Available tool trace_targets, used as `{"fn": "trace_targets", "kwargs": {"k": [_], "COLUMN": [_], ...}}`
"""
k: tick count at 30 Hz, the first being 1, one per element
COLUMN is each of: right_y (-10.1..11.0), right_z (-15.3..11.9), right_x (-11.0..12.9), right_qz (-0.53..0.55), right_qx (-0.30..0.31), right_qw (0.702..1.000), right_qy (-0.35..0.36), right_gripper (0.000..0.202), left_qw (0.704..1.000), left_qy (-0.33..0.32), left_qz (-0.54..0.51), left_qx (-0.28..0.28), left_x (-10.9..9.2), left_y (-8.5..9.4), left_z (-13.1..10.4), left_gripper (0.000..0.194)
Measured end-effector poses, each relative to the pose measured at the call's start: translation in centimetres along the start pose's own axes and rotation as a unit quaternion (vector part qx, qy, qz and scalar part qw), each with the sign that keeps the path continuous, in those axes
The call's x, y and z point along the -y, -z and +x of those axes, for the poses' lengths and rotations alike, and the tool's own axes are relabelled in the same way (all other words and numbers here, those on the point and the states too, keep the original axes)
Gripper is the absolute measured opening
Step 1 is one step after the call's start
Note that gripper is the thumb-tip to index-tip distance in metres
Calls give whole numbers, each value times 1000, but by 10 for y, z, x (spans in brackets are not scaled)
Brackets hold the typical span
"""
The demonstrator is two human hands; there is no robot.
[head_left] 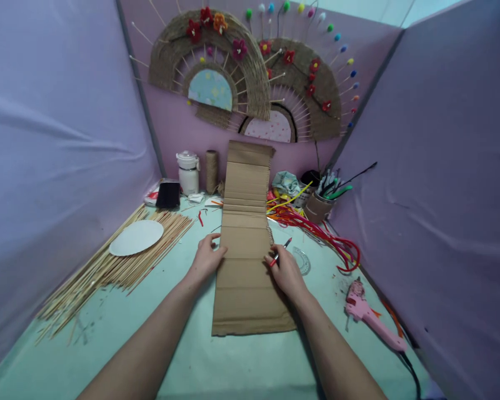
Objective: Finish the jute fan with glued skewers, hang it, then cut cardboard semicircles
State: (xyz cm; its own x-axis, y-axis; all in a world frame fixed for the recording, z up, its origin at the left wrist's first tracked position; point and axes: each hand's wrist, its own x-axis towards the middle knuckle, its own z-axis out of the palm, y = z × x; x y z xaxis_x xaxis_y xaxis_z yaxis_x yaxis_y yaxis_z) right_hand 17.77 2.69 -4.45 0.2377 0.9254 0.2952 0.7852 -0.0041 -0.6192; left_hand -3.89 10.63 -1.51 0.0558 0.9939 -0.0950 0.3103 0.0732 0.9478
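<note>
A long strip of brown corrugated cardboard [244,271] lies lengthwise in front of me, creased across in several places. Its far end rises and bends against the back wall, and its right edge is ragged. My left hand [207,256] grips the left edge, thumb on top and fingers partly hidden at the side. A red pen [274,260] sits between the fingers of my right hand [288,273], which rests at the cardboard's right edge. Just right of that hand lies a clear protractor [302,261].
Thin wooden sticks [120,261] with a white oval [136,238] on them lie left. A phone [168,195], white jar [188,175] and twine roll [211,171] stand behind. Right are red pipe cleaners [316,230], a tool cup [318,208] and a pink glue gun [375,322].
</note>
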Motion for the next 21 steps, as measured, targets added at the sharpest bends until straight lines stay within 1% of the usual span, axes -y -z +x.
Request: {"fn": "trace_targets", "kwargs": {"k": [4,6,8,10,13,15,21], "right_y": [-3,-3,-3,-3,-3,-1,12], "right_z": [-2,-2,-3,-4,-5,-6,-2], "right_x": [0,-1,-3,-3,-3,-1,-3], "right_qz": [-1,0,1,1,-1,-4,-39], "right_qx": [-8,-12,-15,-18,-21,-23,-29], "right_qw": [1000,1000,1000,1000,1000,1000,999], "right_qy": [4,5,4,5,7,7,-17], "right_gripper": [25,25,24,23,24,24,26], "left_qw": [992,978,963,954,950,949,947], "left_qy": [51,79,100,114,118,116,117], "left_qz": [-118,-189,-234,-245,-240,-239,-237], "left_qx": [-4,31,85,127,159,167,181], "left_x": [-1,-5,-9,-11,-10,-8,-10], "left_y": [-2,-3,-3,-3,-3,-3,1], "left_z": [0,-3,-5,-7,-9,-9,-8], "left_gripper": [48,49,48,46,53,57,54]}}
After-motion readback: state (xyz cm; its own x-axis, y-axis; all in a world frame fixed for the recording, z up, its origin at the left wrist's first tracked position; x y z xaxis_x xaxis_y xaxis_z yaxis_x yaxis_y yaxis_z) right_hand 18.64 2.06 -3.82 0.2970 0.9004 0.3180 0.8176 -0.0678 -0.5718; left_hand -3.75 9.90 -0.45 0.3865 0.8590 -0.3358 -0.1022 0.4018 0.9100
